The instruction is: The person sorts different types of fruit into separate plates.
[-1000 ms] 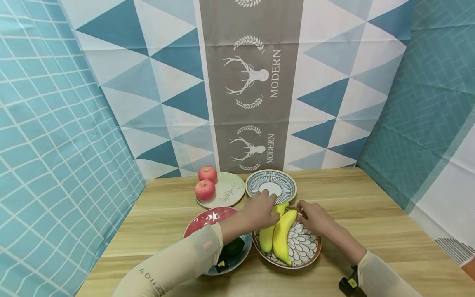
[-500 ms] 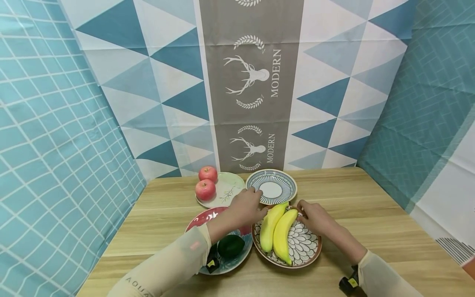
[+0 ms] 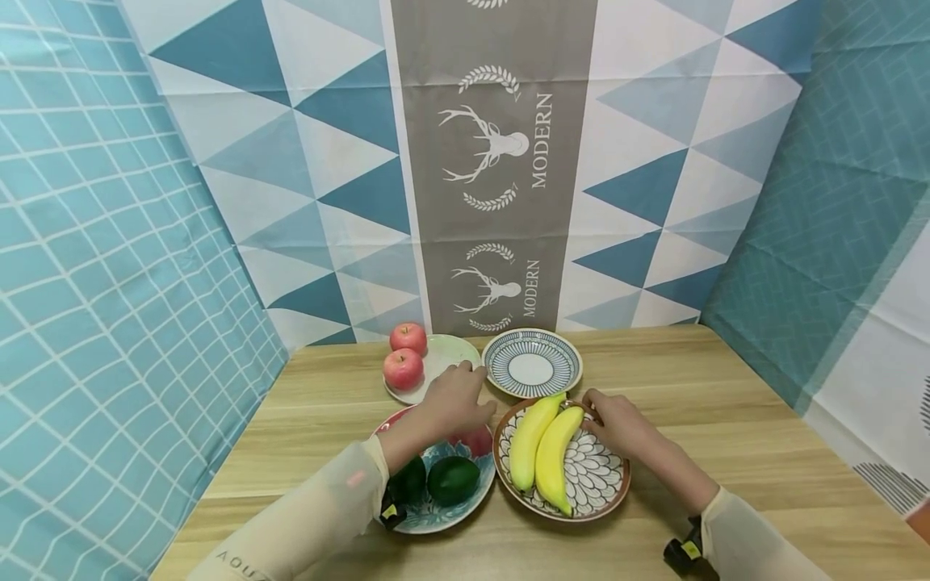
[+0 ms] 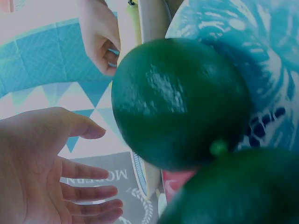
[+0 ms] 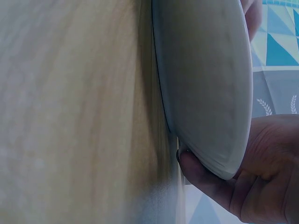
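Note:
My left hand [image 3: 454, 401] is above the red-and-blue plate [image 3: 475, 492], its fingers spread and holding nothing in the left wrist view. On that plate lie two smooth dark green avocado-like fruits [image 3: 454, 481], the left one partly covered by my forearm. My right hand [image 3: 617, 421] grips the far right rim of the brown-rimmed petal-patterned plate [image 3: 596, 476]. In the right wrist view its fingers [image 5: 205, 179] curl under the plate's edge. A paler yellow banana [image 3: 533, 444] and a brighter yellow banana [image 3: 555, 464] rest side by side on this plate.
Behind, a pale green plate [image 3: 446, 359] carries two red apples [image 3: 404, 369]. Beside it stands a blue-striped white plate [image 3: 534, 367]. The plates stand close together on the wooden table [image 3: 726, 452], and patterned cloth walls [image 3: 501, 161] rise at its back and sides.
My left hand has let go at the bananas and moved left, over the red-and-blue plate, uncovering more of the green fruits. My right hand stays at the plate rim.

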`<state>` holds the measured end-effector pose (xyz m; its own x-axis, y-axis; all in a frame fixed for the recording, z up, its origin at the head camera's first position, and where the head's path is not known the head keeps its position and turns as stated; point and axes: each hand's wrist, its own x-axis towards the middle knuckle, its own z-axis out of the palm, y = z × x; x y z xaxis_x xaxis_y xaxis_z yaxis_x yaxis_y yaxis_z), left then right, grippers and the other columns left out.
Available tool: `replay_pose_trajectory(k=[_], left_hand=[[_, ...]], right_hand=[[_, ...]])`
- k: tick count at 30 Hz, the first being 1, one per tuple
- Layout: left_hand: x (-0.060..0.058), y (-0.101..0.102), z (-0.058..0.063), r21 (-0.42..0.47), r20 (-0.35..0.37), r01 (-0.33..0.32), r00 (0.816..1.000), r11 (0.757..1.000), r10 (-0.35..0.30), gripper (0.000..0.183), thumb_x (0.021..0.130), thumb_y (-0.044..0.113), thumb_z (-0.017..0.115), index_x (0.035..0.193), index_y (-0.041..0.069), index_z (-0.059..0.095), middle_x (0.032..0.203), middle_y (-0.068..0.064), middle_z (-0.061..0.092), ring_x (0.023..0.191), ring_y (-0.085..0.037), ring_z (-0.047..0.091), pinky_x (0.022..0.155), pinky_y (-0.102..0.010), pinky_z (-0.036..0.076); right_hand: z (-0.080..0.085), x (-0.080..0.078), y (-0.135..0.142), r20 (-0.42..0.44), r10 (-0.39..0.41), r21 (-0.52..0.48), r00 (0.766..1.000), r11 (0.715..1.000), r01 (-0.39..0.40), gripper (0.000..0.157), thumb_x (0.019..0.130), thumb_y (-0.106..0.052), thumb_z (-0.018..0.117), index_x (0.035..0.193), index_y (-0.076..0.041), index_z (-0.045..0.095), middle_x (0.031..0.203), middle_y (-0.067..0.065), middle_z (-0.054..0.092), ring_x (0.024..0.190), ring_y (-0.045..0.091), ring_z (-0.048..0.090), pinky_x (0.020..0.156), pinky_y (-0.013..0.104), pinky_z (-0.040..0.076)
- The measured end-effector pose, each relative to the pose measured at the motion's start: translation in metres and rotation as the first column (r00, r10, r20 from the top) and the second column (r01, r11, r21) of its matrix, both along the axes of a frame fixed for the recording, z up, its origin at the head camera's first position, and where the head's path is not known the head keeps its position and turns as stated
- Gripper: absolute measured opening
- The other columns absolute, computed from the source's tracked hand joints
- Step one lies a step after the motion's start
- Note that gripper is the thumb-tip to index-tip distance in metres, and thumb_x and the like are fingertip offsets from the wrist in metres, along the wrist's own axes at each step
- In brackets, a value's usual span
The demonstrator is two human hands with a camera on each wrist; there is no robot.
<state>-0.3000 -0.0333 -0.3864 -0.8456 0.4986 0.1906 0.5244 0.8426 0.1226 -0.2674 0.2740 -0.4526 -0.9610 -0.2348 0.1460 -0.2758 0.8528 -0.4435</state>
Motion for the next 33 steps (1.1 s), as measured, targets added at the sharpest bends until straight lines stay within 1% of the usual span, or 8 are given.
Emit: replay_pose_trajectory(k=[4, 8, 15, 17, 24, 28, 31, 33], left_hand=[[-0.004, -0.014, 0.001, 0.020, 0.002, -0.018, 1.000, 1.000, 0.018, 0.048, 0.090, 0.039, 0.072, 0.123, 0.003, 0.068, 0.108, -0.017, 0.065, 0.098, -0.036, 0.064, 0.080, -0.051, 0.058], [-0.010, -0.030, 0.000, 0.025, -0.017, -0.053, 0.998, 0.998, 0.053, 0.051, 0.090, 0.037, 0.073, 0.126, 0.002, 0.068, 0.110, -0.018, 0.066, 0.098, -0.035, 0.066, 0.081, -0.052, 0.059], [-0.018, -0.057, -0.003, 0.027, -0.041, -0.088, 0.995, 0.996, 0.090, 0.051, 0.090, 0.035, 0.077, 0.124, -0.002, 0.066, 0.111, -0.022, 0.068, 0.101, -0.038, 0.068, 0.082, -0.054, 0.059], [-0.023, -0.064, -0.004, 0.022, -0.046, -0.092, 0.995, 0.995, 0.093, 0.052, 0.090, 0.034, 0.077, 0.123, -0.003, 0.065, 0.110, -0.022, 0.068, 0.102, -0.039, 0.068, 0.083, -0.055, 0.059], [-0.041, -0.085, -0.012, 0.002, -0.127, -0.094, 0.988, 0.996, 0.093, 0.048, 0.089, 0.033, 0.079, 0.119, -0.001, 0.066, 0.099, -0.017, 0.066, 0.097, -0.037, 0.066, 0.084, -0.053, 0.058], [-0.046, -0.093, -0.013, 0.019, -0.148, -0.103, 0.983, 0.994, 0.105, 0.047, 0.089, 0.031, 0.078, 0.121, 0.000, 0.066, 0.101, -0.017, 0.063, 0.089, -0.035, 0.064, 0.076, -0.052, 0.059], [-0.050, -0.100, -0.014, 0.013, -0.180, -0.114, 0.977, 0.993, 0.115, 0.040, 0.090, 0.029, 0.076, 0.116, 0.001, 0.066, 0.104, -0.020, 0.062, 0.089, -0.036, 0.062, 0.070, -0.052, 0.058], [-0.053, -0.104, -0.015, 0.005, -0.194, -0.122, 0.974, 0.992, 0.121, 0.040, 0.091, 0.030, 0.077, 0.115, 0.000, 0.066, 0.105, -0.021, 0.062, 0.092, -0.036, 0.061, 0.071, -0.052, 0.058]], right_hand=[[0.001, -0.001, 0.000, 0.004, -0.002, 0.004, 1.000, 1.000, 0.002, 0.024, 0.096, -0.010, 0.077, 0.114, -0.004, 0.065, 0.082, 0.002, 0.061, 0.074, 0.017, 0.058, 0.064, 0.034, 0.052], [0.001, -0.002, -0.001, 0.011, -0.005, 0.006, 1.000, 1.000, 0.005, 0.023, 0.096, -0.011, 0.077, 0.115, -0.004, 0.064, 0.083, 0.002, 0.061, 0.075, 0.017, 0.059, 0.064, 0.034, 0.053], [0.002, 0.000, -0.002, 0.005, 0.004, 0.005, 1.000, 1.000, -0.004, 0.023, 0.096, -0.009, 0.077, 0.115, -0.003, 0.064, 0.081, 0.002, 0.060, 0.073, 0.017, 0.057, 0.063, 0.034, 0.051], [0.002, 0.001, -0.002, 0.002, 0.005, 0.008, 1.000, 1.000, -0.006, 0.023, 0.096, -0.009, 0.077, 0.115, -0.003, 0.064, 0.081, 0.002, 0.060, 0.073, 0.017, 0.057, 0.063, 0.034, 0.051], [0.000, 0.001, -0.002, 0.011, 0.002, 0.012, 1.000, 1.000, -0.002, 0.022, 0.097, -0.010, 0.076, 0.114, -0.005, 0.064, 0.081, 0.002, 0.060, 0.074, 0.017, 0.057, 0.063, 0.034, 0.050], [0.000, 0.000, -0.001, 0.003, 0.001, 0.013, 1.000, 1.000, -0.001, 0.023, 0.096, -0.010, 0.076, 0.114, -0.004, 0.064, 0.082, 0.002, 0.060, 0.074, 0.018, 0.057, 0.064, 0.034, 0.051], [0.001, 0.000, -0.001, -0.007, 0.005, 0.015, 1.000, 1.000, -0.005, 0.023, 0.096, -0.010, 0.077, 0.114, -0.004, 0.064, 0.082, 0.002, 0.060, 0.074, 0.018, 0.057, 0.064, 0.034, 0.051], [0.001, 0.001, -0.001, -0.008, 0.009, 0.014, 1.000, 1.000, -0.009, 0.023, 0.096, -0.010, 0.077, 0.114, -0.004, 0.064, 0.081, 0.001, 0.060, 0.073, 0.017, 0.057, 0.063, 0.034, 0.051]])
